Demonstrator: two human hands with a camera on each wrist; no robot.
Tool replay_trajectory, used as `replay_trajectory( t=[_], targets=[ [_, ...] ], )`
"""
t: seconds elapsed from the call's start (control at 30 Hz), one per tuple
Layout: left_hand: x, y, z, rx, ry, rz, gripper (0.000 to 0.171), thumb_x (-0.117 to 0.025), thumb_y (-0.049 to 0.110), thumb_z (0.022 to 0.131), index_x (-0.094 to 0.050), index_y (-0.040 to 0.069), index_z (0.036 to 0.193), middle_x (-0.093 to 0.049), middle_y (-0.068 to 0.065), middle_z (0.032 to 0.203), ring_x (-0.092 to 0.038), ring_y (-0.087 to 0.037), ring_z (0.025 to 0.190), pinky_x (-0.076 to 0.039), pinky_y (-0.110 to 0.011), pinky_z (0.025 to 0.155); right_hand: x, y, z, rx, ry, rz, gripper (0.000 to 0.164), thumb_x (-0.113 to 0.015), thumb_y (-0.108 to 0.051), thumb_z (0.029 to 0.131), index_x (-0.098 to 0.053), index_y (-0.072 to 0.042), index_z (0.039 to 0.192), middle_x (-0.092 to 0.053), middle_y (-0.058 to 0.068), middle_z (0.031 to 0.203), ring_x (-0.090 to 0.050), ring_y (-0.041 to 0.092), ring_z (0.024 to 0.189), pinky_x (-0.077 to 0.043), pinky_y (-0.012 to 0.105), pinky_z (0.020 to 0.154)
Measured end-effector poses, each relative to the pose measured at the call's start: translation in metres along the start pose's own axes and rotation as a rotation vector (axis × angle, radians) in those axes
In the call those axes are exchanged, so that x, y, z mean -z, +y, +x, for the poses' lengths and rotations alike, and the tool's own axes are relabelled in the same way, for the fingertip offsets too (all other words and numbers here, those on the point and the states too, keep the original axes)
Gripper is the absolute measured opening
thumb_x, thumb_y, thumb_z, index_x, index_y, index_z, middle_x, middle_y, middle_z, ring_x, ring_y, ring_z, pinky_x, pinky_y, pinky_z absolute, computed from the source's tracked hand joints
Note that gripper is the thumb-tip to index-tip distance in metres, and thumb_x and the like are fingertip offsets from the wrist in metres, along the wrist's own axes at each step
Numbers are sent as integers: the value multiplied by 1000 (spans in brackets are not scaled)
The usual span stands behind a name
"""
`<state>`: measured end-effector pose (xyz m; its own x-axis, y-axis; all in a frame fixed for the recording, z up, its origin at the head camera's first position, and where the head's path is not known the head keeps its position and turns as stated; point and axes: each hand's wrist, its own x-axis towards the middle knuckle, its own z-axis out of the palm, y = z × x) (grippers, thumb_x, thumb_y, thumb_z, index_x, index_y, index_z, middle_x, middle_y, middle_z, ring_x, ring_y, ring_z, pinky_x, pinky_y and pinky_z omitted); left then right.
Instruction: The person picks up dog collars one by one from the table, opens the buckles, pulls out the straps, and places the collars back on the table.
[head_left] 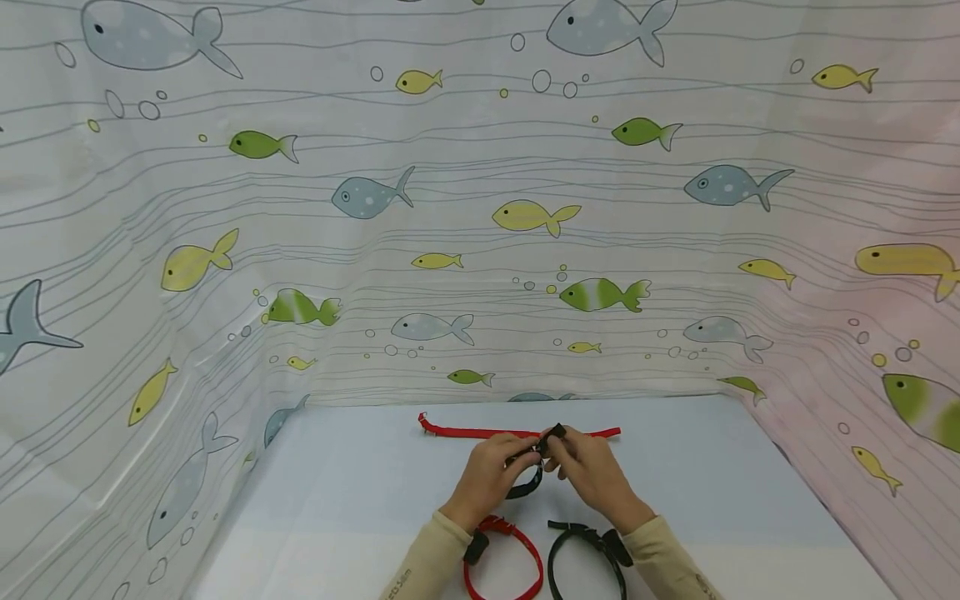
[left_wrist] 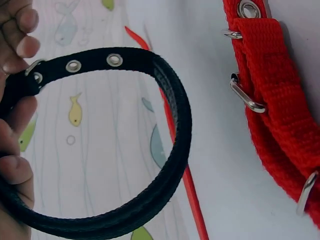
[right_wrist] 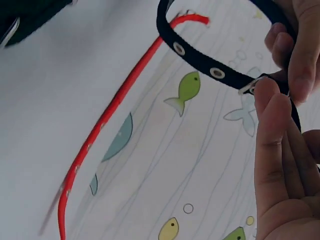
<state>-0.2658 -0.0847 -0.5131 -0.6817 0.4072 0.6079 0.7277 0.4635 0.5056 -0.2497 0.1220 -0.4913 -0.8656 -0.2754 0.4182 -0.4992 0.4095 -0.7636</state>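
Note:
My left hand (head_left: 487, 475) holds a black dog collar (head_left: 527, 487) looped into a ring, its fingers curled on the band beside the buckle. The right hand (head_left: 592, 471) pinches the collar's strap near the buckle, close to the left fingertips. In the left wrist view, metal eyelets (left_wrist: 114, 60) run along the black band, and part of the buckle is covered by fingers. The right wrist view shows the buckle's metal frame (right_wrist: 250, 86) around the strap, next to the right fingertips.
A red collar (head_left: 465, 432) lies stretched out behind the hands on the white table (head_left: 360, 492). Nearer me, a looped red collar (head_left: 536, 554) lies between my forearms, with a looped black collar (head_left: 553, 575) to its right. Fish-patterned sheeting (head_left: 480, 292) surrounds the table.

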Motion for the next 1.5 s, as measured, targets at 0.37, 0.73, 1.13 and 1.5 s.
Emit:
replay_trajectory(
  t=[0.37,0.73,1.13,1.5],
  targets=[
    [2,0,3,18,36,-60,27,-72,24,95,-75,12,119,-73,5,108,-66,-6,97,-55,-17,77,-2,2,1,-80,32,126,21,-56,-27,106,-69,-12,113,-76,5,86,-71,20,66,-57,32,60],
    [-1,-1,2,-32,53,108,28,-76,23,92,-74,10,117,-74,3,107,-67,-8,96,-54,-18,80,-3,-14,9,173,114,-322,10,-71,-8,95,-76,-9,103,-74,-5,91,-66,1,78,-56,24,63],
    [-2,2,6,21,104,80,28,-77,22,91,-76,7,115,-75,1,104,-69,-11,95,-56,-22,78,-8,-15,11,121,190,-242,7,-69,-5,96,-73,-7,102,-74,0,76,-69,9,68,-52,24,56],
    [-2,-3,6,-13,201,42,26,-77,25,91,-78,9,112,-76,5,101,-69,-8,93,-56,-22,79,-12,-7,9,-119,224,134,16,-65,-23,101,-73,-13,109,-75,-3,79,-70,17,67,-58,30,64]
  ],
)
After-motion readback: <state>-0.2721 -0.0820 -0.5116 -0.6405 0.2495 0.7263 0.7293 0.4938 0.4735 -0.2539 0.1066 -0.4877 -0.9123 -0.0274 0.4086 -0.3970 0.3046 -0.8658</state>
